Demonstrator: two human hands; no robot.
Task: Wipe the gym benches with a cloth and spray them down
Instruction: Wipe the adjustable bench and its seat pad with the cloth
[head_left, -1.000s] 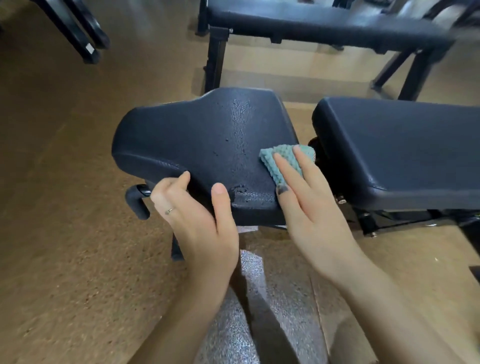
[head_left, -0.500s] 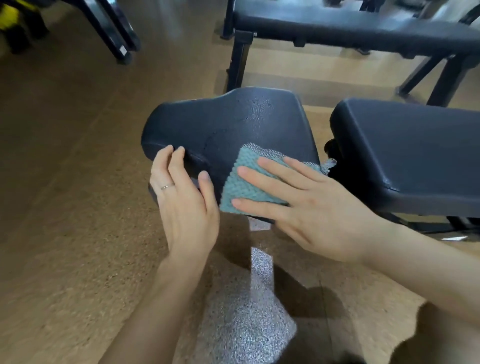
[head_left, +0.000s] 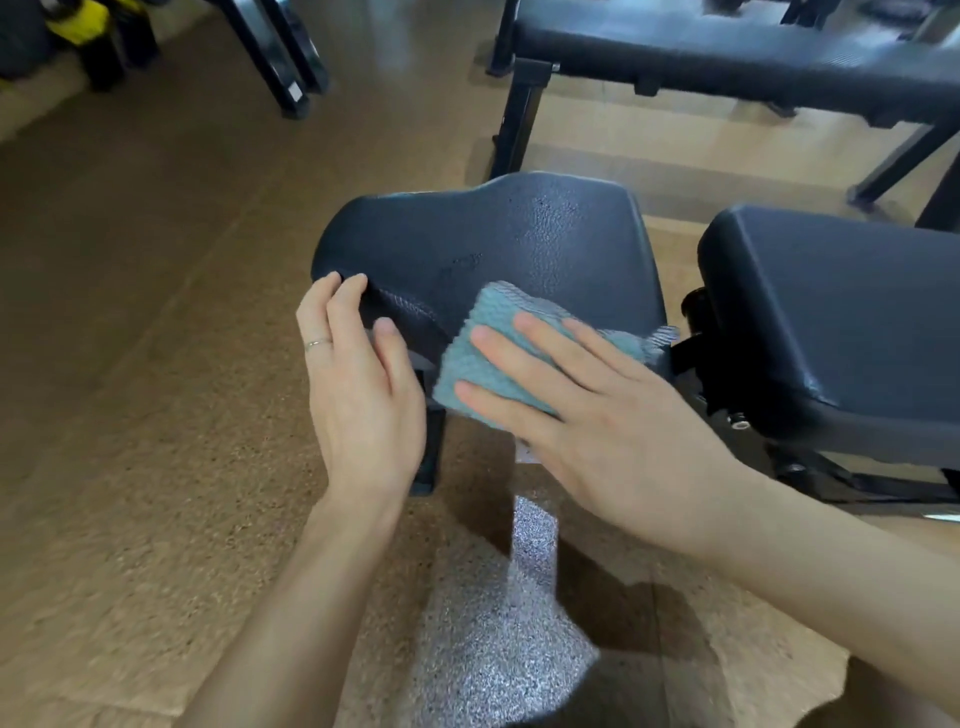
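Right hand (head_left: 597, 415) is flat with its fingers (head_left: 524, 364) spread out, pressing the teal cloth (head_left: 478, 358) onto the near edge of the black seat pad (head_left: 519, 244). Left hand (head_left: 358, 384) rests open against the pad's left side, gripping nothing, just beside the cloth. A second pad (head_left: 831, 312) sits to the right and another bench (head_left: 727, 47) behind.

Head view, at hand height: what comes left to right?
Left hand → cloth → right hand → back pad
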